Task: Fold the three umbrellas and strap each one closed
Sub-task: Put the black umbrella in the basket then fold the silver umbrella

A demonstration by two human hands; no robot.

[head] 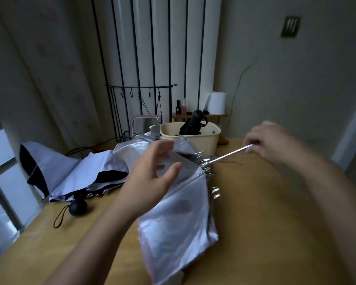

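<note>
A silvery umbrella (179,219) lies loosely collapsed across the middle of the wooden table (265,212), its metal rib tips bunched near its shaft (228,154). My right hand (269,140) pinches the far end of that thin metal shaft. My left hand (152,177) hovers over the canopy with fingers spread and relaxed, thumb near the fabric. A second umbrella (70,177), pale with black lining and a round black handle (78,206), lies unfolded at the left. A folded black umbrella (193,124) stands in the cream bin (193,138).
A pink-framed mirror (144,125) stands behind the umbrellas. A small shelf with bottles and a white paper roll (217,102) sits at the back wall beside a black wire rack (140,89). A window is at the left edge.
</note>
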